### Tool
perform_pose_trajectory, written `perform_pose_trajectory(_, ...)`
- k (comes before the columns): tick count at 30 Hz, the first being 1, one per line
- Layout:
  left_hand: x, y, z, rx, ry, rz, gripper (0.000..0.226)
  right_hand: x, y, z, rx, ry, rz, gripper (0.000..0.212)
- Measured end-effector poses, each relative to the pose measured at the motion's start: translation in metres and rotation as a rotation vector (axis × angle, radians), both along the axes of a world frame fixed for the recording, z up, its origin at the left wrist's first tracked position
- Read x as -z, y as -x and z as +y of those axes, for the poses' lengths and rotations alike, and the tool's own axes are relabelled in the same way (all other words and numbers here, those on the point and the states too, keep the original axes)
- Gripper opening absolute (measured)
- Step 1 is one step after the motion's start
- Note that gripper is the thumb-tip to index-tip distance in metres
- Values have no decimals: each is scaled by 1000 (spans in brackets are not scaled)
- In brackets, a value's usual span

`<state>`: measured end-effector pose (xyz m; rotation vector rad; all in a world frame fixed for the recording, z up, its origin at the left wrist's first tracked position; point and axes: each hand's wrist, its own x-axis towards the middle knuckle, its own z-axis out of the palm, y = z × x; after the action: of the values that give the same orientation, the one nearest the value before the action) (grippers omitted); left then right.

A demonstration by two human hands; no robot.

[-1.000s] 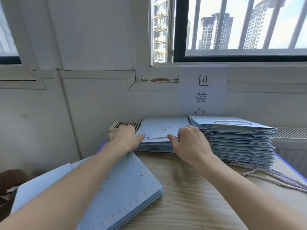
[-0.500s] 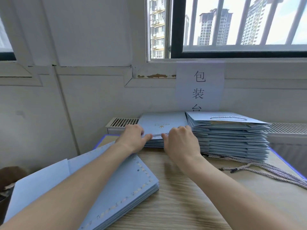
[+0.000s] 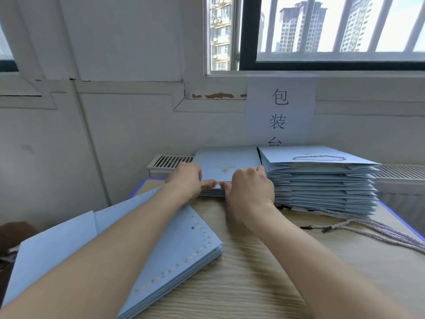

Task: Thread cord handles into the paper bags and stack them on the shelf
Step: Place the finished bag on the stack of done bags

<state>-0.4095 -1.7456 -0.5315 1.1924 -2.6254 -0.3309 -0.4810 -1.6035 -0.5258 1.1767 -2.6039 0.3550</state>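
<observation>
a low pile of flat blue bags (image 3: 174,245) lies near left on the wood-grain table (image 3: 264,272). further back, the left hand (image 3: 187,180) and right hand (image 3: 249,189) each pinch the near edge of the top bag (image 3: 227,160), thumbs on its cord (image 3: 224,181). it lies flat, cord edge toward the person, gold print upside down, beside a taller stack (image 3: 322,180) under a barred window (image 3: 333,31).

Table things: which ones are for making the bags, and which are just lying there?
For the job: bag gripped by left hand and right hand, finished stack, flat bags, cords.
Just there: sign, vent, window.
</observation>
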Motion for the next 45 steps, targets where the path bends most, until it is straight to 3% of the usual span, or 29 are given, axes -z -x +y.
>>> perform_pose_trajectory(5,3,-4,-4,8,-9,73,56,-8,4,14,-31,18,56,19)
perform_pose_trajectory(12,7,-7,-5,30,1,79,49,-6,10,25,-56,19,96,33)
perform_pose_trajectory(18,6,-1,-1,14,49,-19,49,12,13,29,-16,-43,111,12)
perform_pose_trajectory(27,-6,-12,-8,45,29,-33,56,14,17,32,-112,56,47,22)
perform_pose_trajectory(31,-2,-11,-6,63,18,39,44,3,12,33,-77,7,94,38)
perform_pose_trajectory(35,-1,-8,-1,92,23,89,37,3,6,29,-43,-3,166,20)
perform_pose_trajectory(42,6,-7,0,67,27,134,34,8,8,21,5,-29,137,21)
perform_pose_trajectory(45,0,-4,3,54,0,75,35,8,8,20,13,-42,98,10)
